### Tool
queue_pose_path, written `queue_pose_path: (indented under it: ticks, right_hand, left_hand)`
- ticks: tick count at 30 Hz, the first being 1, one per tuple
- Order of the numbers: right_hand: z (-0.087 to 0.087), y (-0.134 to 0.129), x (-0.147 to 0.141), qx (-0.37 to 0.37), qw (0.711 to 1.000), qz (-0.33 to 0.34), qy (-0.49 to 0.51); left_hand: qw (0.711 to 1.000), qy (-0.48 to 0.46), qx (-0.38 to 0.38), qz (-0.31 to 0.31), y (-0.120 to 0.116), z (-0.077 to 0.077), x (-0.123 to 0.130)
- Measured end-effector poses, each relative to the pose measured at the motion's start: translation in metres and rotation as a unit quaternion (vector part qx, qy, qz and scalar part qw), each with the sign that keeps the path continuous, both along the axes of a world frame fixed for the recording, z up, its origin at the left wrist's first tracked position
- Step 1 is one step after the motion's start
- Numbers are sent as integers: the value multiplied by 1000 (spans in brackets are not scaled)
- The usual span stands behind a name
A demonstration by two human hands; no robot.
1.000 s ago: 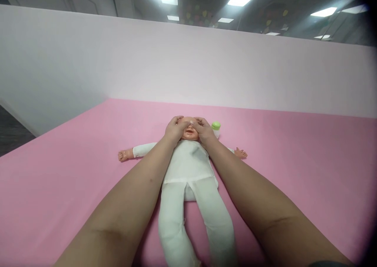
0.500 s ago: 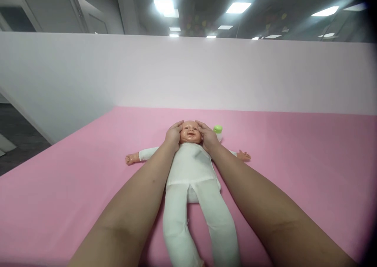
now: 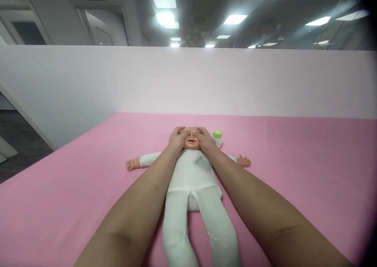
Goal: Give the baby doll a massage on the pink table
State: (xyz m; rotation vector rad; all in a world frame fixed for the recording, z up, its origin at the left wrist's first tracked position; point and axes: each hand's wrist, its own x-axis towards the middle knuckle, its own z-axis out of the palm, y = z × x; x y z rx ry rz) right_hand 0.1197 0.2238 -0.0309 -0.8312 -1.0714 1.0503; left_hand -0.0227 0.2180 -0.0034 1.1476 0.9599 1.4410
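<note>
A baby doll with a white cloth body and a hard plastic head lies on its back, arms spread wide. My left hand cups the left side of the head, its thumb across the eye area. On the other side, my right hand holds the head the same way, thumb toward the nose bridge. The doll's eyes are hidden under both thumbs, while its mouth shows below them. Just right of my right hand stands a small bottle with a green cap, partly covered by that hand.
The doll rests on a pink padded surface. A white wall rises behind it, and a white side panel runs along the left. Dark floor shows beyond the left edge.
Both thumbs have moved inward from the sides of the doll's face onto its eyes. The view has tilted up slightly, so everything sits a little lower.
</note>
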Motion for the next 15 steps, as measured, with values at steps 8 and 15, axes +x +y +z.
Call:
queue_pose_path:
  ticks: [8,15]
  right_hand:
    - [0,-3,1,1,999,17,44]
    - [-1,-6,1,10,999,26,38]
  left_hand:
    - [999,-38,-25,-3,1,1,-3]
    - [999,-48,-25,2,5,-4,-6]
